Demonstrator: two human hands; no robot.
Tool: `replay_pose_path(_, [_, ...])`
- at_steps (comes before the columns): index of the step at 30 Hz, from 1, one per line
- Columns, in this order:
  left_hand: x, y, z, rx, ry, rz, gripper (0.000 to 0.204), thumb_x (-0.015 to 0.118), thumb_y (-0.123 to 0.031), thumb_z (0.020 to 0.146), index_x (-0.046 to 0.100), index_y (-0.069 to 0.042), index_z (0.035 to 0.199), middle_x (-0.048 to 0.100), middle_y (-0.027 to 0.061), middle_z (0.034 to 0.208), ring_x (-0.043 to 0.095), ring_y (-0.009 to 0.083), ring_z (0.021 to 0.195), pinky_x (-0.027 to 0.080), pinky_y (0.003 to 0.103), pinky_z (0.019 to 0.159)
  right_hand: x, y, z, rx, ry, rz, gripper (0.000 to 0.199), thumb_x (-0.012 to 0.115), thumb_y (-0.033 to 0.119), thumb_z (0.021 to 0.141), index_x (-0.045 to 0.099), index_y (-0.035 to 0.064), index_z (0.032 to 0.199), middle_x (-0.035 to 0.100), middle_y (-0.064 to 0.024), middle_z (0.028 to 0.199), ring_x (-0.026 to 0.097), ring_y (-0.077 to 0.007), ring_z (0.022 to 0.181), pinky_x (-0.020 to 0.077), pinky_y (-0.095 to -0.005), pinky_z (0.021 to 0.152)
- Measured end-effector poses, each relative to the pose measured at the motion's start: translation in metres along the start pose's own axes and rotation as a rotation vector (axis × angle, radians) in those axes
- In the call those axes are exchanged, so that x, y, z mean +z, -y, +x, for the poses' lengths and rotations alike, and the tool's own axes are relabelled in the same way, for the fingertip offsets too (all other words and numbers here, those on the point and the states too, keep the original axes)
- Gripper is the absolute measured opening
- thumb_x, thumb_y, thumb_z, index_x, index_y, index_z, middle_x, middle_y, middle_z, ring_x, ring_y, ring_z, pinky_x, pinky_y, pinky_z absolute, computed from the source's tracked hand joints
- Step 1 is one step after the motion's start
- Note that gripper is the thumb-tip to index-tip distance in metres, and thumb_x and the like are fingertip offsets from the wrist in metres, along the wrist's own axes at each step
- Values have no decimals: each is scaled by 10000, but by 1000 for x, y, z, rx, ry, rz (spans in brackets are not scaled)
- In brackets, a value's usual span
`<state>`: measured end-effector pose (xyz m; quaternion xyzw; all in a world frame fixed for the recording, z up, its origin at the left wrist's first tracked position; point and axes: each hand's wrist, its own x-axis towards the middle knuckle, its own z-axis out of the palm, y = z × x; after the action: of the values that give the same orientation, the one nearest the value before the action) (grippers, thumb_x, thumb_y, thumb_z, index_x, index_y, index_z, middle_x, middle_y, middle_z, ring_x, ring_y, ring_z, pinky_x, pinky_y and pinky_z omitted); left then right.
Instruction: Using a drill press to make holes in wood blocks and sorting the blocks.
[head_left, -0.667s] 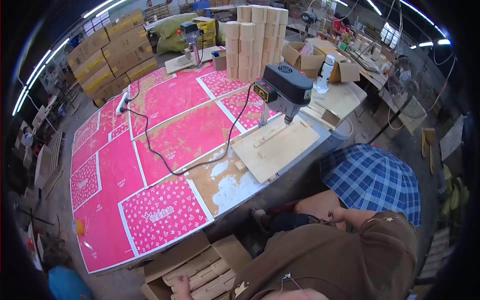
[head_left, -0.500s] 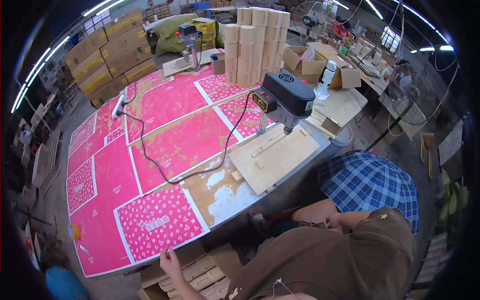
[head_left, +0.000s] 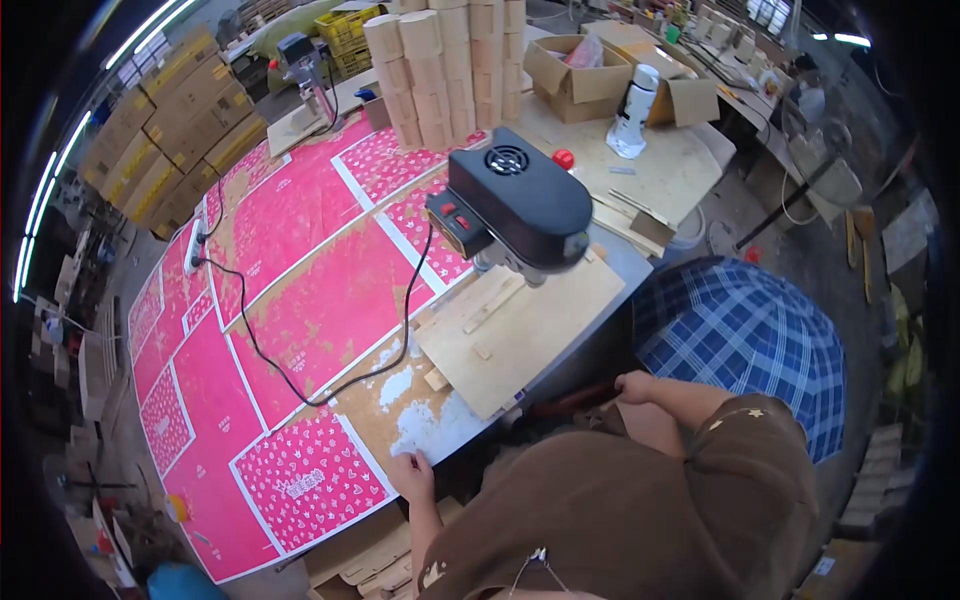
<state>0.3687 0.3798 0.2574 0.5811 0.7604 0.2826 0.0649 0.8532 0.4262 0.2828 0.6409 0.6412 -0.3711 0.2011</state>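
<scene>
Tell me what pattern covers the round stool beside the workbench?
The round stool has a blue-and-white checked plaid cover, seen best in the head view, just beyond the right hand.

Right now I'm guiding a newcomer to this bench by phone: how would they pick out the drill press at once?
Start from the long table covered in pink patterned sheets. At its near right end lies a pale plywood board, and the drill press stands over it. It is the only bulky black machine there, with a round vent on top and red switches on its side, unlike the cardboard tubes stacked behind it.

worktable | pink patterned sheets, worn patch at near edge
</scene>
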Motion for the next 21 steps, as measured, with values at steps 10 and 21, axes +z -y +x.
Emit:
replay_pose_path(10, [2, 1, -6, 45, -161, 12, 233, 643, -155, 708, 488, -38, 579, 490, 129, 582, 489, 324, 561, 376, 426, 528, -18, -28, -60, 165, -533, 137, 256, 619, 295, 741, 634, 40, 760, 626, -179, 790, 604, -339, 775, 483, -422, 700])
replay_pose_path(21, [-26, -38, 46, -330, -277, -204, 298, 600, -141, 808, 469, 19, 593, 420, 29, 535, 360, 127, 543, 317, 308, 480, -276, -20, 28, -457, -1246, 450, 130, 631, 143, 759, 583, 23, 760, 580, -120, 728, 560, -271, 702, 444, -354, 635])
